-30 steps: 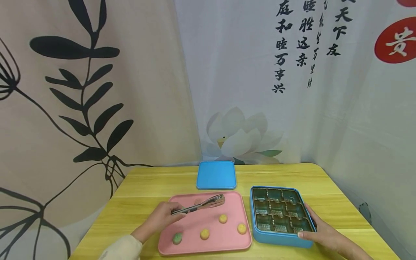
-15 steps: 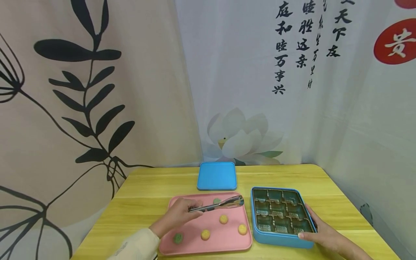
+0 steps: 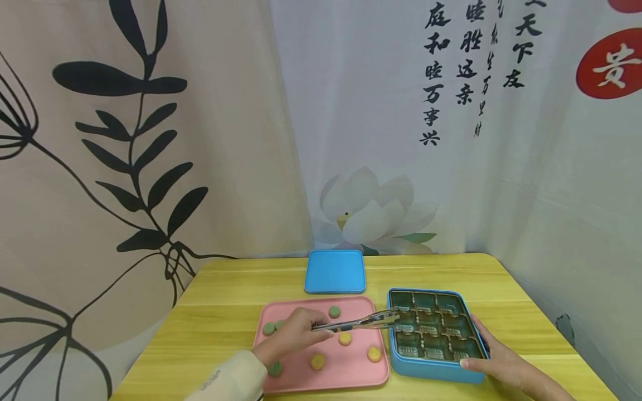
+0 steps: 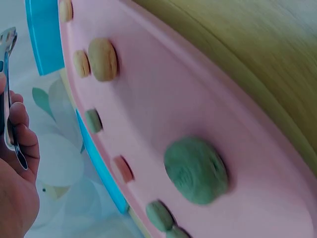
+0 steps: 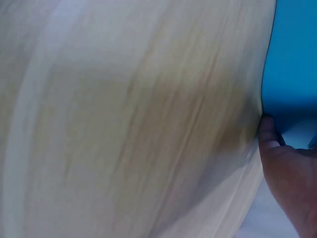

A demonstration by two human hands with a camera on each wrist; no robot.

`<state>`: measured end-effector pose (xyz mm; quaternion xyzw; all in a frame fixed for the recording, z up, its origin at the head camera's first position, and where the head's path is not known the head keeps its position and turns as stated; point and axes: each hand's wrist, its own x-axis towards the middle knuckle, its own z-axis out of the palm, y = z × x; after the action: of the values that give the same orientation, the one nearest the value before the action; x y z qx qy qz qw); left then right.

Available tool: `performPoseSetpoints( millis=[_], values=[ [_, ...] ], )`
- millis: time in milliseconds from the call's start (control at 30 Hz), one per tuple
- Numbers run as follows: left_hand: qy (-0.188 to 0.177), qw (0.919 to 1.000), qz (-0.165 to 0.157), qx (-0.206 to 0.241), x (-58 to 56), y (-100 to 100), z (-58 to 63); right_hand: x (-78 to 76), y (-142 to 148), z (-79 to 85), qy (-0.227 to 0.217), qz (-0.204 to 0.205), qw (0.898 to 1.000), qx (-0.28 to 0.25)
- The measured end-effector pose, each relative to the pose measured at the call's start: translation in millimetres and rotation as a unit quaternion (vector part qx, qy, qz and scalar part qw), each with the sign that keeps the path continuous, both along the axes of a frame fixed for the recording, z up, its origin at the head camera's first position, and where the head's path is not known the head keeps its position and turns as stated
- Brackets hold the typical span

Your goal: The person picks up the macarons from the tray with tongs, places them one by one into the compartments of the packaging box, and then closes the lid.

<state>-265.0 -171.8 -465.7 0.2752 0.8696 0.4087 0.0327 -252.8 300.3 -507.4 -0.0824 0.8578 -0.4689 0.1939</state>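
Observation:
My left hand [image 3: 296, 333] grips metal tongs [image 3: 358, 322] by the handle end, above a pink tray [image 3: 351, 380]. The tong tips point right and overlap the left rim of a blue box [image 3: 436, 374] in the head view; no pastry shows between them. Small round pastries lie on the tray: yellow ones [image 3: 317, 362], green ones [image 4: 195, 170] and a pinkish one [image 4: 122, 169]. A dark plastic insert [image 3: 428, 323] divides the box into several bare compartments. My right hand [image 3: 501, 359] holds the box at its right side, thumb at the front right corner.
A flat blue lid [image 3: 334, 272] lies behind the tray at the back of the wooden table [image 3: 225, 312]. A printed curtain [image 3: 241, 139] hangs right behind the table. Tray and box stand side by side, a narrow gap between them.
My left hand has carried the tongs rightward across the tray to the box's left rim, uncovering green pastries at the tray's back and left. My right hand stays on the box.

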Motion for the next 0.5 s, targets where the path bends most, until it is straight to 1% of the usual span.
performPoseSetpoints(
  millis=[100,200,367,500],
  values=[
    [-0.003,1.0,-0.005,0.002,-0.3,8,-2.1,-0.3,0,-0.3,-0.004,0.0,1.0,-0.001],
    [-0.004,1.0,-0.002,-0.009,0.2,16,-3.5,-0.2,0,-0.6,-0.004,0.002,1.0,-0.001],
    [0.013,0.9992,0.005,-0.037,2.1,24,-5.3,0.7,0,0.1,-0.004,0.001,1.0,-0.003],
    [0.021,0.9987,0.003,-0.046,3.8,27,-5.8,1.5,-1,1.3,-0.001,0.002,1.0,-0.004]
  ],
)
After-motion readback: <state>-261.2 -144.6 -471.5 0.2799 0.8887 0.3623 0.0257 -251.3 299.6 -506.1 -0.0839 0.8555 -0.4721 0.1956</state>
